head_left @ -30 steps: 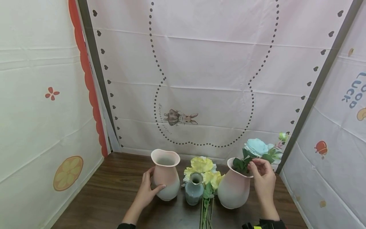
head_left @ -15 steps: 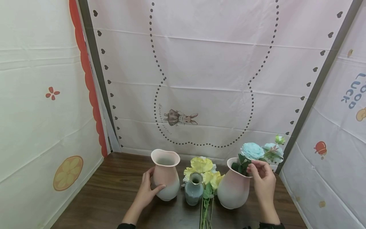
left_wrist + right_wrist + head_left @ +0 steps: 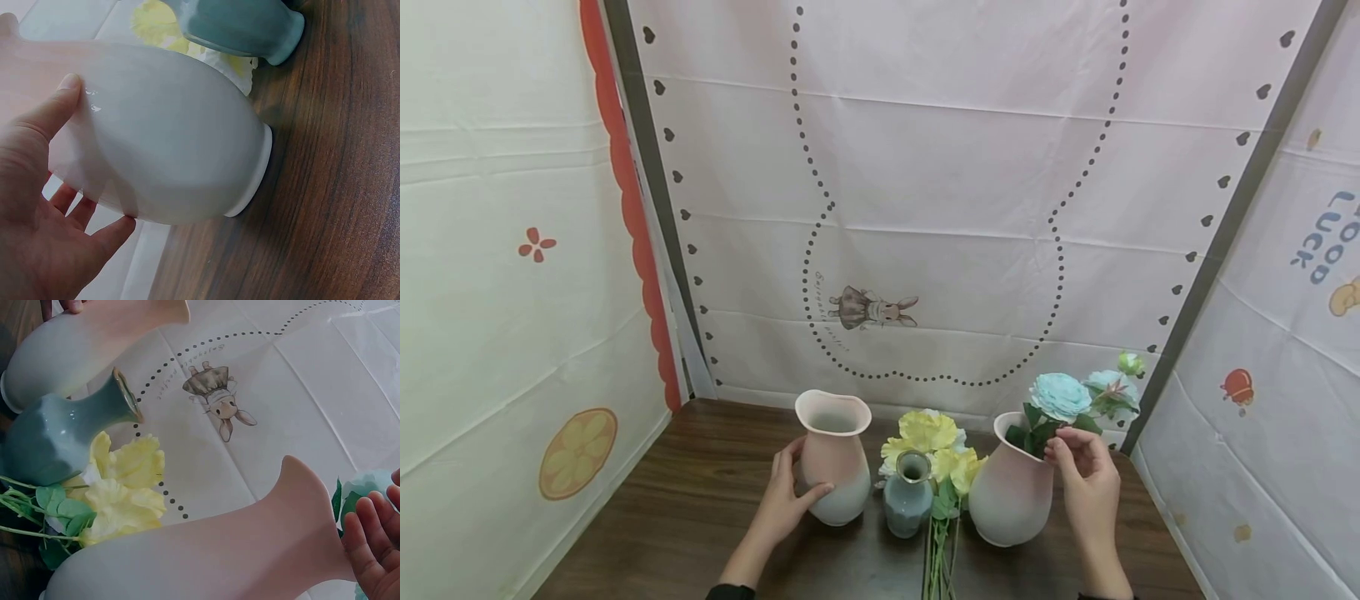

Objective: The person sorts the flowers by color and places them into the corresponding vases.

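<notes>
In the head view my left hand (image 3: 786, 504) holds the left pink-and-white vase (image 3: 835, 479), thumb on its front and fingers round its far side. The left wrist view shows this vase (image 3: 169, 137) standing on the table. At the right, my right hand (image 3: 1090, 483) pinches the blue artificial flower spray (image 3: 1060, 397) near the rim of a second pink-and-white vase (image 3: 1011, 500). Its leaves are at that vase's mouth; the lower stem is hidden inside. In the right wrist view the right hand's fingers (image 3: 369, 544) are beside the rim.
Between the two pink vases stands a small blue-green vase (image 3: 908, 500). Yellow artificial flowers (image 3: 928, 430) lie beside and behind it, their green stems (image 3: 940, 554) pointing toward me on the brown wooden table (image 3: 647, 517). Printed cloth walls (image 3: 940, 275) enclose the table.
The blue flower spray has shifted left and turned a little in the vase mouth. My right hand has moved slightly down. The left hand still holds its vase in place.
</notes>
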### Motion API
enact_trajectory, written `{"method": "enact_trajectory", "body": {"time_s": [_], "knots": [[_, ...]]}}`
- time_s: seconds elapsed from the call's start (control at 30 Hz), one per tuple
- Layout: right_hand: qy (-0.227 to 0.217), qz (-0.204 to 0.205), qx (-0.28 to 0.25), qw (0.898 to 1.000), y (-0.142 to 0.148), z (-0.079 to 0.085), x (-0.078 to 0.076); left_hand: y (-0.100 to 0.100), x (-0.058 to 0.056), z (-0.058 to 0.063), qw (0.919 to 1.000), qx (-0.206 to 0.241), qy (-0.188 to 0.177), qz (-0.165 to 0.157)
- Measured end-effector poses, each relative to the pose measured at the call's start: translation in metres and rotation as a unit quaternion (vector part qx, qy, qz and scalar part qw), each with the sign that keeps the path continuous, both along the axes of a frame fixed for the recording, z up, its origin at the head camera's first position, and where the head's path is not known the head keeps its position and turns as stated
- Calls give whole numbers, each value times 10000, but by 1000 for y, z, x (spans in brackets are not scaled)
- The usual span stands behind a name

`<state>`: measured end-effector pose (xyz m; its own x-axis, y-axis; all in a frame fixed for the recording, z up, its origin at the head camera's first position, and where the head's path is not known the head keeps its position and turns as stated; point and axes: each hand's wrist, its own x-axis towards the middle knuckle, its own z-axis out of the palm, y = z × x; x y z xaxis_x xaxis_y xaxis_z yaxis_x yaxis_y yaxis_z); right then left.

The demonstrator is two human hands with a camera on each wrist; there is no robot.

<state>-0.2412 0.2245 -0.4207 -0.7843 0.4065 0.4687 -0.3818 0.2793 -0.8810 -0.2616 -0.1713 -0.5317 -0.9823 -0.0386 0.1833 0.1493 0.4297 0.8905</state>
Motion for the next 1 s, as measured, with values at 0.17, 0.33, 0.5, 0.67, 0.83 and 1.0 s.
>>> {"method": "enact_trajectory", "body": {"time_s": [0.17,0.33,0.5,0.67,0.83,1.0], "knots": [[-193,13,-25,9998,-1,-4,3,0,-1,0,10000,20,-7,-2],[-391,-12,-14,9992,-2,-10,6,0,-1,0,10000,30,-17,16],[-558,-93,43,9984,-4,-16,7,0,0,-1,10000,19,-20,16],[-633,-3,-69,9980,-5,-20,10,-1,0,0,10000,-22,-42,4],[-597,117,-244,9978,-7,-24,13,-1,0,0,10000,-17,-65,0],[-733,75,-237,9970,-9,-27,17,0,0,0,10000,-14,-73,2]]}}
